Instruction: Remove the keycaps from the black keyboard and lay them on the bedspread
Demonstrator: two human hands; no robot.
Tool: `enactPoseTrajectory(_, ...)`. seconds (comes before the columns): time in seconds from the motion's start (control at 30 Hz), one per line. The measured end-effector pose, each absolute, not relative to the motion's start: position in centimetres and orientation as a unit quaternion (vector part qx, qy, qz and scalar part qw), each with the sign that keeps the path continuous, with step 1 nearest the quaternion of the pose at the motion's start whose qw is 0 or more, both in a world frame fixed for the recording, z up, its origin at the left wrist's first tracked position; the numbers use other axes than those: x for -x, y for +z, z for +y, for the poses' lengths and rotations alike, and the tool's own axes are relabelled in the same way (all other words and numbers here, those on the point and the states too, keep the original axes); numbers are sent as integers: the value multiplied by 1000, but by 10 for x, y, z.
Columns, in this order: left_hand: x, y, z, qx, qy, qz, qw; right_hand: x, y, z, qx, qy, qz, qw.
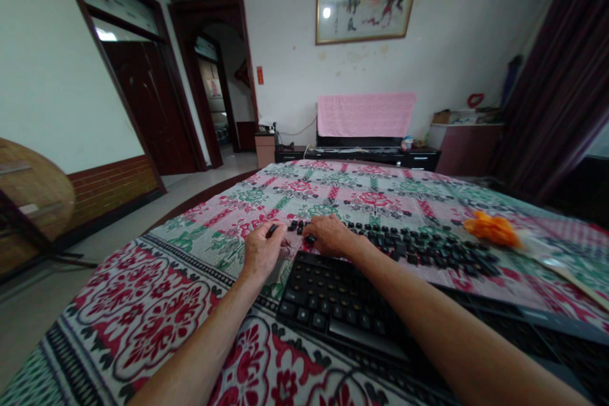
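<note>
Keycap (272,228) pinched in left hand (261,250) fingers.

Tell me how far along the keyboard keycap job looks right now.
Many keycaps are already off: a long row of loose black keycaps lies on the floral cloth behind the keyboard. The left hand pinches one keycap; the right hand rests among the caps at the row's left end. The keyboard's near rows and spacebar are fitted, while its upper area shows bare sockets.
</note>
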State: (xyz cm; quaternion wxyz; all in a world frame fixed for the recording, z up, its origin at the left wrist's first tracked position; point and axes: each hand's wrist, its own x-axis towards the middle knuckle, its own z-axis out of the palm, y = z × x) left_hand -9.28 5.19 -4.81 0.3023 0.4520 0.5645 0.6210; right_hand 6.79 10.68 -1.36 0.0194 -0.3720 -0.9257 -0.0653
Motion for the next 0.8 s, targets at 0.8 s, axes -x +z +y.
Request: enactPoseTrajectory(0.8, 98, -54, 55, -493, 602, 579, 244, -69, -13, 107, 366, -81, -927, 28)
